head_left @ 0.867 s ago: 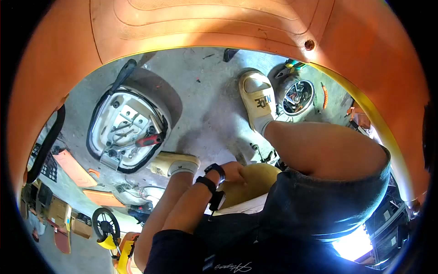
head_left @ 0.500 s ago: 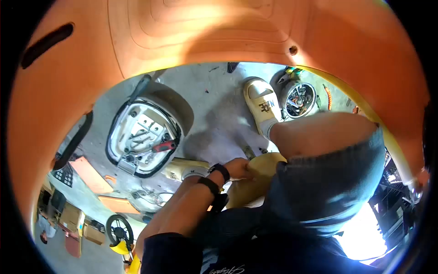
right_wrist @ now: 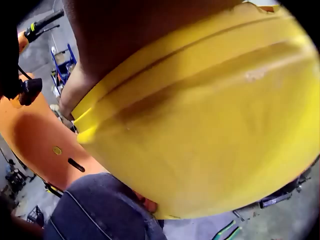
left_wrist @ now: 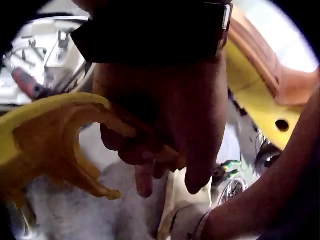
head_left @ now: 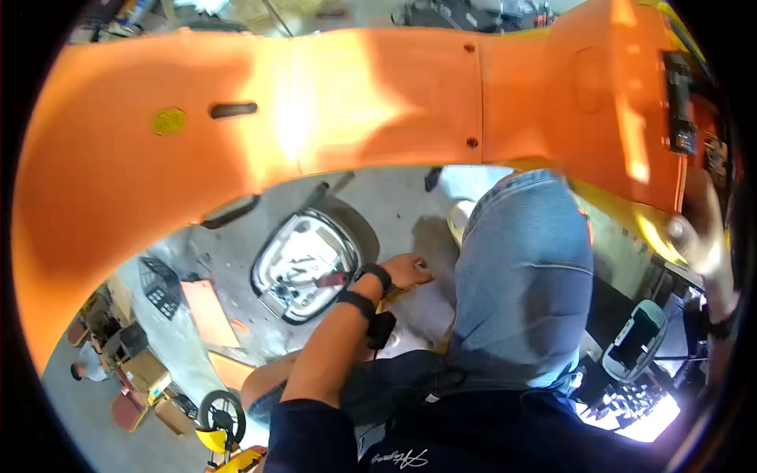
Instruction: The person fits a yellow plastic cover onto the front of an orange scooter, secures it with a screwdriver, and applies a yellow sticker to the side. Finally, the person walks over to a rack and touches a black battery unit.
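My left hand (head_left: 408, 270), with bands at the wrist, is above the floor between my legs. In the left wrist view the left hand (left_wrist: 167, 115) holds a curved yellow piece (left_wrist: 47, 127) with a hooked, notched end; some fingers hang below it. At the right of the head view, my blurred right hand (head_left: 698, 201) is beside the end of a long orange body (head_left: 355, 102). The right wrist view has a broad yellow panel (right_wrist: 200, 125) across it, and the right hand (right_wrist: 77, 92) at the panel's left edge, its fingers mostly hidden.
On the floor stands a white tray (head_left: 276, 303) of loose tools with a red-handled one. Flat orange panels (head_left: 209, 314) and a black crate (head_left: 160, 288) lie left. A wheel (head_left: 222, 414) is at lower left. Farther back a person (head_left: 91, 365) is beside boxes.
The view has shifted, with more of the orange body showing across the top. My denim-covered knee is now upright in front, and my right arm has come into sight at the right.
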`<state>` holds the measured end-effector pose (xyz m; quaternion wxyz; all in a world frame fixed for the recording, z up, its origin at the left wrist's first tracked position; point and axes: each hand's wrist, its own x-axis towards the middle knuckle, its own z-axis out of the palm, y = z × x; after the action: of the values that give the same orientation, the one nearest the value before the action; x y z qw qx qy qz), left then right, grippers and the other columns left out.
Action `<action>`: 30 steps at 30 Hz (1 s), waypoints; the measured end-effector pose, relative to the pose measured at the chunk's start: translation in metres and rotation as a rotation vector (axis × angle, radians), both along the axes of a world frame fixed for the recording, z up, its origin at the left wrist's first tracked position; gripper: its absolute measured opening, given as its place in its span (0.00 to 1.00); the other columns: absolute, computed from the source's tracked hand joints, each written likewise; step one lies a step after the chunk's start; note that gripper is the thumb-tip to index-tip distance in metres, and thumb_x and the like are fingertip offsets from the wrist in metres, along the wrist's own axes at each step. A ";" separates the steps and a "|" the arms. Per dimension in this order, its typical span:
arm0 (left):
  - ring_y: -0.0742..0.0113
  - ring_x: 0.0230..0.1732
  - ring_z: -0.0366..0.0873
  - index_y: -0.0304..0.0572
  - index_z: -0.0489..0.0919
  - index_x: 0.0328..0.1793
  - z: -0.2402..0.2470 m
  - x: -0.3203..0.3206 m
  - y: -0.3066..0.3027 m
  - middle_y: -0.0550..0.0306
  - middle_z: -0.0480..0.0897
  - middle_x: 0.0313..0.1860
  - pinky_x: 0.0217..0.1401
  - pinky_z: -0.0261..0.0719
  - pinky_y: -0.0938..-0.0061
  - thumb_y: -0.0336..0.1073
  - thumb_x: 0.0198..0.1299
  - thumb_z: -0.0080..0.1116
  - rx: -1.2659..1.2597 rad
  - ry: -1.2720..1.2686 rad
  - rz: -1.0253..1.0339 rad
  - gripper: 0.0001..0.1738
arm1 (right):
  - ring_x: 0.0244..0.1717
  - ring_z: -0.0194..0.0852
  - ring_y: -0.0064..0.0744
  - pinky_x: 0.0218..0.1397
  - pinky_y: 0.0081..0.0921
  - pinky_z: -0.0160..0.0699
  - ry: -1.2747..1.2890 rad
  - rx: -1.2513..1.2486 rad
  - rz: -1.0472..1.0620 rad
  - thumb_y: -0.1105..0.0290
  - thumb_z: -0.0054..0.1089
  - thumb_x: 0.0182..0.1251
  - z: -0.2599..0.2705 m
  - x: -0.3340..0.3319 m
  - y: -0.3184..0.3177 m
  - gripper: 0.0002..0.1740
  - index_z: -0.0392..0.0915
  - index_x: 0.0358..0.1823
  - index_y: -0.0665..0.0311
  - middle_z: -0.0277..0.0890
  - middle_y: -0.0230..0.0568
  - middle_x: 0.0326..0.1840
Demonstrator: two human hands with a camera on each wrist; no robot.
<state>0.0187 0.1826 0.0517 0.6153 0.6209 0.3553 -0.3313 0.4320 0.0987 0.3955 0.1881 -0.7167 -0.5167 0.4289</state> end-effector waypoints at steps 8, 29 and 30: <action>0.76 0.26 0.72 0.36 0.78 0.55 0.261 -0.023 0.090 0.62 0.75 0.27 0.27 0.70 0.79 0.52 0.74 0.51 0.283 -0.535 0.816 0.24 | 0.27 0.78 0.50 0.32 0.41 0.73 -0.192 0.291 0.122 0.42 0.63 0.65 0.015 -0.031 0.035 0.31 0.77 0.35 0.71 0.75 0.54 0.23; 0.78 0.27 0.66 0.50 0.72 0.37 0.315 -0.075 0.005 0.69 0.69 0.26 0.34 0.67 0.79 0.51 0.75 0.51 -0.213 -1.543 1.835 0.17 | 0.25 0.74 0.44 0.32 0.37 0.74 -0.230 0.862 -0.027 0.67 0.63 0.69 0.021 -0.157 0.032 0.10 0.79 0.40 0.68 0.79 0.56 0.29; 0.77 0.28 0.67 0.49 0.71 0.36 0.319 -0.073 0.004 0.69 0.70 0.26 0.36 0.70 0.79 0.49 0.75 0.51 -0.245 -1.563 1.932 0.16 | 0.32 0.81 0.40 0.37 0.35 0.78 -0.098 0.784 0.077 0.69 0.61 0.70 0.016 -0.178 0.032 0.09 0.79 0.41 0.70 0.82 0.53 0.31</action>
<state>-0.0544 0.1867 0.3708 0.7066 0.0754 0.1721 0.6822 0.2538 0.1307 0.4118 0.4063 -0.5902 -0.6763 0.1711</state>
